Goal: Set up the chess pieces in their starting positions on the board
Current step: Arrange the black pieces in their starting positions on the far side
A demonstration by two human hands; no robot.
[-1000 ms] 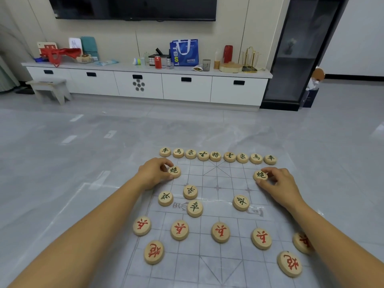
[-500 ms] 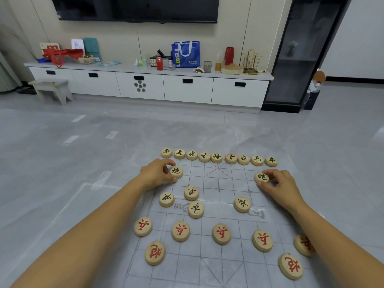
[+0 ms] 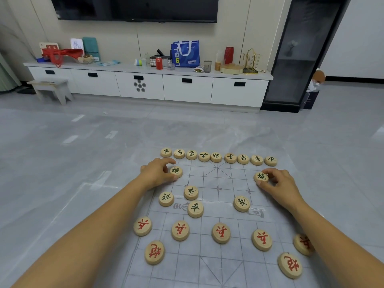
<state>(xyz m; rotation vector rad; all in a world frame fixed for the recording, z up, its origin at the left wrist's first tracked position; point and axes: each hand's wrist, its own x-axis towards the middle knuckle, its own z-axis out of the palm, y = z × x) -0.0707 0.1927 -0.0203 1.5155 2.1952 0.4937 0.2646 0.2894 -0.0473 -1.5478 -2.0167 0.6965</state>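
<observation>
Pinch grips: left hand (image 3: 156, 173) on left 炮 piece (image 3: 176, 171), right hand (image 3: 278, 183) on right 炮 piece (image 3: 261, 176).

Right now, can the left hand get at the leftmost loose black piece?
Likely yes: that black piece lies uncovered close beside the left hand, though the hand pinches the left cannon piece now.

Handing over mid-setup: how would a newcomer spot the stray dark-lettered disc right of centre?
Find the translucent gridded board on the grey floor. Just beyond its red-lettered row, right of centre, lies a round pale wooden disc with dark lettering. It sits alone; three like discs cluster left.
</observation>
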